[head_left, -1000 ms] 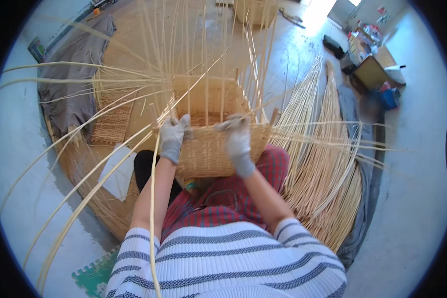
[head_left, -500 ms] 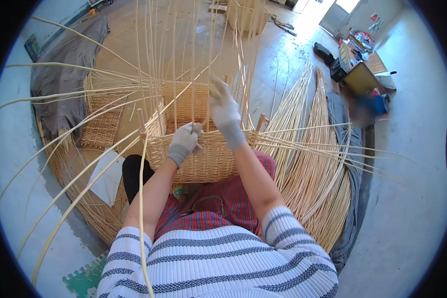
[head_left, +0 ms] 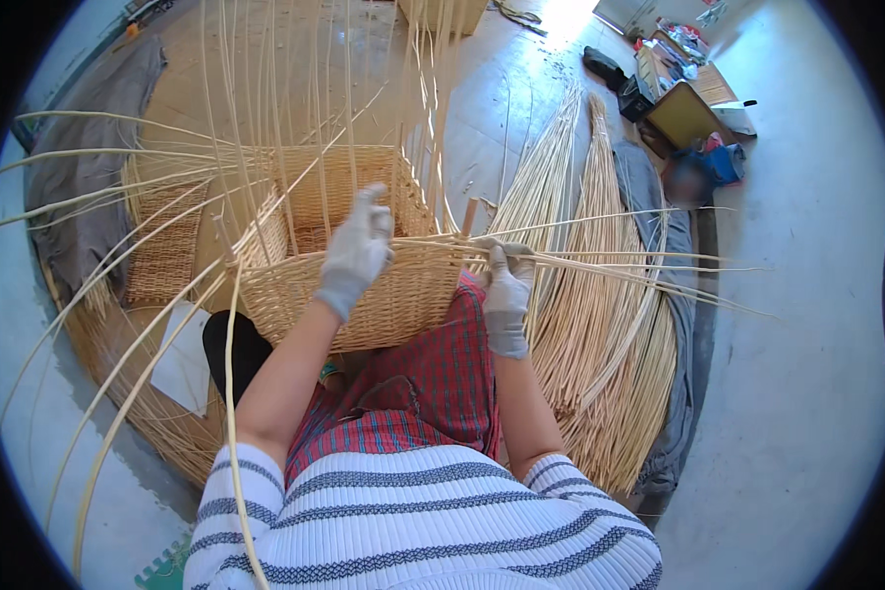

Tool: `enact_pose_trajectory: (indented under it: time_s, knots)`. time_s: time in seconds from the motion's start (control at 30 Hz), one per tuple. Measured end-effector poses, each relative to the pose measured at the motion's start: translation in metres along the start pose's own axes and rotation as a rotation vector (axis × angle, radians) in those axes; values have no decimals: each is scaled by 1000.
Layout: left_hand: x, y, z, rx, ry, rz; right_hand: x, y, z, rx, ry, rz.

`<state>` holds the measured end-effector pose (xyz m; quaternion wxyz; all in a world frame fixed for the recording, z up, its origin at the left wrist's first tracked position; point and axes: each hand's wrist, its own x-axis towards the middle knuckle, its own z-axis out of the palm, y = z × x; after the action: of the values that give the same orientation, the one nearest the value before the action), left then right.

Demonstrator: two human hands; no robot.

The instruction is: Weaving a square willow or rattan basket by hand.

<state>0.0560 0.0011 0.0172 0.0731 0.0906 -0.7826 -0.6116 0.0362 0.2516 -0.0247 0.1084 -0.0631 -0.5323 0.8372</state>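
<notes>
A partly woven wicker basket (head_left: pixel 364 295) rests against my lap, with thin upright rods (head_left: pixel 349 108) rising from its walls. My left hand (head_left: pixel 357 246), in a pale grey glove, is over the near rim beside the uprights. Its fingers stretch upward, apparently holding nothing. At the basket's right corner, my gloved right hand (head_left: pixel 507 295) closes around long wicker rods (head_left: pixel 610 264) that run off to the right. A short wooden peg (head_left: pixel 469 216) stands at that corner. More long rods (head_left: pixel 118 206) fan out from the left corner.
Bundles of loose wicker (head_left: pixel 610 344) lie on the floor at right, beside grey cloth (head_left: pixel 674 393). A flat woven panel (head_left: pixel 165 241) and a white sheet (head_left: pixel 179 359) lie at left. A cluttered small table (head_left: pixel 686 118) stands at far right. One long rod (head_left: pixel 232 393) crosses my left sleeve.
My right hand has come down from the uprights to the right corner and gripped the rods there. My left hand has let go of an upright and lifted its fingers. The view has shifted right.
</notes>
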Motion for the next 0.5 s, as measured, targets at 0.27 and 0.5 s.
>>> enact_pose_trajectory:
  time_s: [0.27, 0.5]
  knots:
    - [1, 4, 33, 22, -42, -278, 86, -45, 148, -824, -366, -654]
    - [18, 4, 39, 90, -144, -293, -17, -31, 7, -564, -22, -4]
